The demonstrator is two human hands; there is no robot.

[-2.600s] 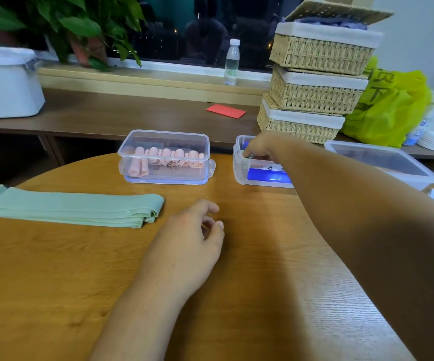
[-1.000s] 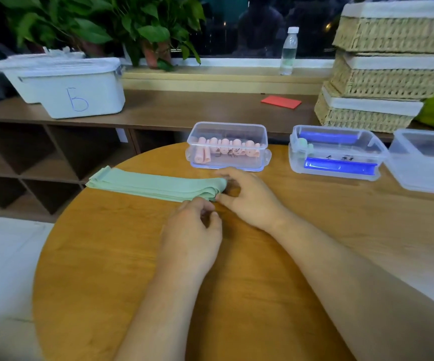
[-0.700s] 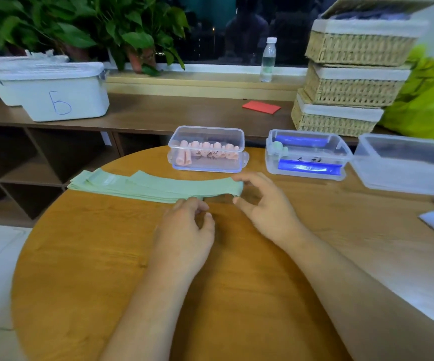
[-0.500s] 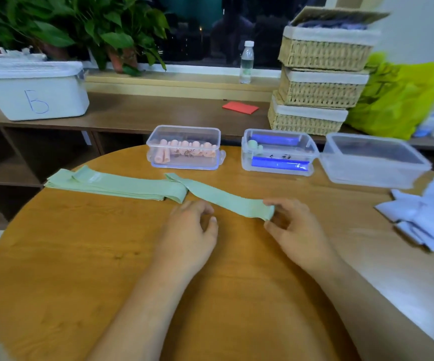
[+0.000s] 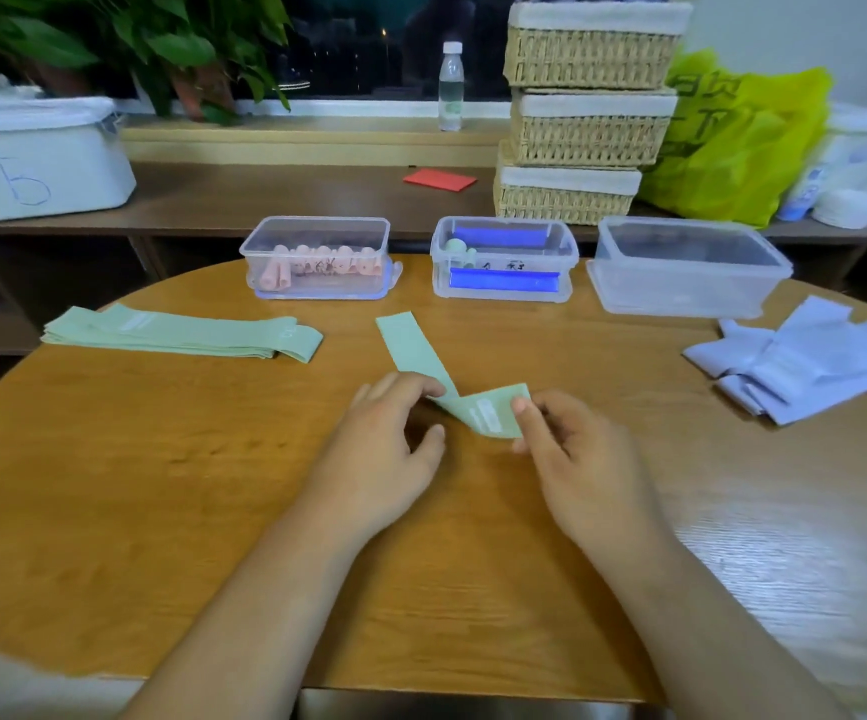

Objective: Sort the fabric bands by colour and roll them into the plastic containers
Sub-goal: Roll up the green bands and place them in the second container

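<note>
Wicker baskets [image 5: 584,124], three stacked at the upper right of the frame, run off the top edge, so I cannot see what fills the highest one. Leaves of a plant [image 5: 124,44] at the upper left are cropped too, and the writing on the yellow-green bag [image 5: 738,142] is too blurred to read. I count three clear plastic containers along the far rim of the round wooden table [image 5: 161,511]: the left container [image 5: 317,257] holds a row of pink rolls whose number I cannot make out, the middle container [image 5: 504,259] shows blue strips and one pale green roll at its left end, and the right container [image 5: 686,265] looks bare inside, though its walls are cloudy. Green bands lie in one flat stack [image 5: 181,335] at the middle left; how many layers it has I cannot tell. One loose green band [image 5: 421,356] crosses the centre of the table, bent near my hands. A heap of pale lilac bands [image 5: 805,361] sits at the right edge, partly cut off. My left hand [image 5: 389,449] is loosely curled, its fingertips pressing the band at the bend. My right hand [image 5: 576,459] pinches the band's near end between thumb and forefinger, the printed label facing up.
</note>
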